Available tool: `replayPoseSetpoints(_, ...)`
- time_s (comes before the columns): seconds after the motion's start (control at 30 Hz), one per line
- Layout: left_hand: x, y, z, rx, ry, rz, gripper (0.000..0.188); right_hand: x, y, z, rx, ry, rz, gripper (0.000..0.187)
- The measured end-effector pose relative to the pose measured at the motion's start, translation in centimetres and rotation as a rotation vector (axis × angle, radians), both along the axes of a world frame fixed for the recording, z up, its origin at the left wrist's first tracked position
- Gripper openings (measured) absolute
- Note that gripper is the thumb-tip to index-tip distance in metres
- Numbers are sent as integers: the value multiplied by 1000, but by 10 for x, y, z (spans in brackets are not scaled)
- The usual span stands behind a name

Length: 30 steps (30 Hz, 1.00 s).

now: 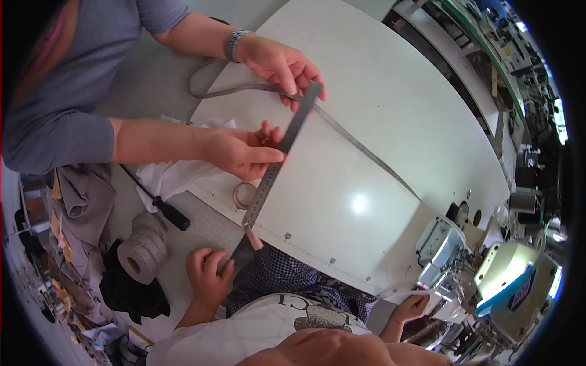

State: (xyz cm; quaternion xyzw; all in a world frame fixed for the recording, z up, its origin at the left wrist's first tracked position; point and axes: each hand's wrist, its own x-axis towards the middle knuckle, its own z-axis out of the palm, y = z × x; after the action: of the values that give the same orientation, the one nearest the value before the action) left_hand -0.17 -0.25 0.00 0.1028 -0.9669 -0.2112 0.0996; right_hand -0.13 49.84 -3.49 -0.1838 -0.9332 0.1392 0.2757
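Fingers curled, my left hand [209,279] is at the near table edge beside a flat dark grey piece [243,256]; what it grips is unclear. My right hand [410,308] is closed at the near side of the sewing machine [436,244], and what is in it is hidden. In front of me, another person's lower hand [241,152] holds a long metal ruler [274,165] tilted above the table. That person's upper hand [284,67] pinches a narrow grey strip [366,152] near the ruler's far end. A small pinkish piece [253,238] shows by its near end.
The white table [342,201] has a printed scale along its near edge. A tape ring [244,195], white cloth [174,177], black-handled screwdriver [171,212], grey roll [143,253] and black cloth [134,293] are on the left. Another machine head [506,280] stands at right.
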Motion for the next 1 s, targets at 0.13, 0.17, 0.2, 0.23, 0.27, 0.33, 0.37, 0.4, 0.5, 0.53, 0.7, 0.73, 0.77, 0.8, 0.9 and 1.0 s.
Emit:
replayPoseSetpoints(0.13, 1, 1, -2, -24, 7, 0, 34, -8, -12, 8, 5, 47, 22, 14)
replayPoseSetpoints(0.17, 0, 1, -2, -26, 23, 3, 34, -11, -15, 8, 12, 69, 4, 13)
replayPoseSetpoints(0.2, 0, 1, -3, -23, 28, 0, 34, -13, -16, 8, -22, 71, 28, 13)
replayPoseSetpoints(0.23, -1, 1, -3, -17, 41, -3, 33, -14, -18, 9, -46, 79, 41, 13)
replayPoseSetpoints(0.27, -2, 2, -3, -11, 57, -6, 33, -15, -19, 9, -85, 82, 33, 13)
replayPoseSetpoints(0.33, -2, 3, -1, -12, 77, -17, 32, -17, -20, 9, -122, 138, 65, 13)
replayPoseSetpoints(0.37, -3, 4, 0, -15, 92, -20, 32, -17, -20, 9, -98, 134, 74, 12)
replayPoseSetpoints(0.4, -3, 4, 2, 0, 114, -29, 32, -17, -20, 9, -96, 139, 85, 12)
replayPoseSetpoints(0.5, -3, 6, 4, -6, 138, -34, 32, -18, -21, 8, -71, 163, 81, 9)
replayPoseSetpoints(0.53, -3, 8, 3, -4, 154, -38, 31, -19, -20, 8, -44, 191, 92, 8)
replayPoseSetpoints(0.7, -1, 10, -1, -29, 191, -30, 30, -20, -17, 9, 9, 227, 112, 6)
replayPoseSetpoints(0.73, -1, 10, -2, -30, 201, -36, 30, -20, -17, 10, 17, 227, 115, 6)
replayPoseSetpoints(0.77, -1, 10, -2, -33, 207, -40, 30, -19, -16, 11, 13, 220, 119, 5)
replayPoseSetpoints(0.8, 0, 10, -3, -31, 210, -44, 30, -18, -16, 12, 3, 213, 124, 5)
replayPoseSetpoints(0.9, 1, 9, -5, -25, 218, -53, 30, -18, -14, 13, 4, 247, 137, 4)
replayPoseSetpoints(1.0, 2, 8, -7, -32, 232, -62, 29, -16, -13, 14, 5, 252, 138, 5)
